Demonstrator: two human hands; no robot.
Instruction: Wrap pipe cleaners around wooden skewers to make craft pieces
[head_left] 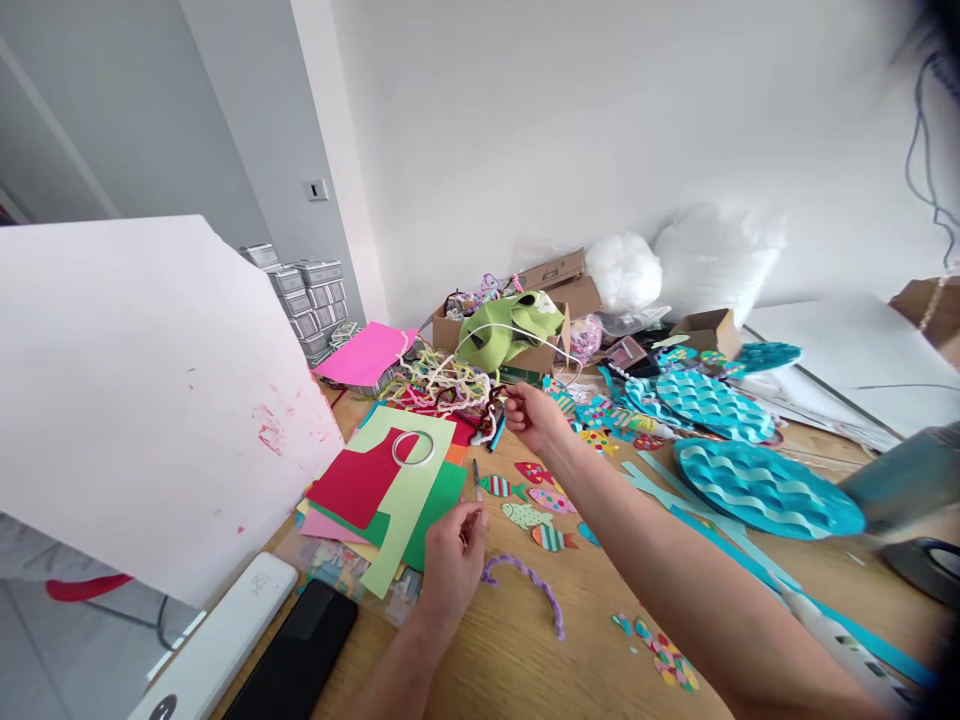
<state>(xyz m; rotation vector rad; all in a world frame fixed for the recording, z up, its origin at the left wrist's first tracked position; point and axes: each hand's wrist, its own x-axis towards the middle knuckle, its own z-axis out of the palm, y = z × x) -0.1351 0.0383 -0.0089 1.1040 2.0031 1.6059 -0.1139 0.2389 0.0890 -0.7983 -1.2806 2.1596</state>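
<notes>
My right hand [529, 418] pinches a dark strand [495, 397] by the yarn pile [435, 382], toward the table's [517, 682] far edge; my left hand [456, 550] is curled, contents undeterminable. Fish cut-outs [551, 499] appear complete; the purple strand [538, 581], nearer my edge, lies unattached.

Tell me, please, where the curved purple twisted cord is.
In the head view, the curved purple twisted cord lies on the brown wooden table, just right of the person's left hand.

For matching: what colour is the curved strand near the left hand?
The strand is purple, clearest in the head view.
</notes>
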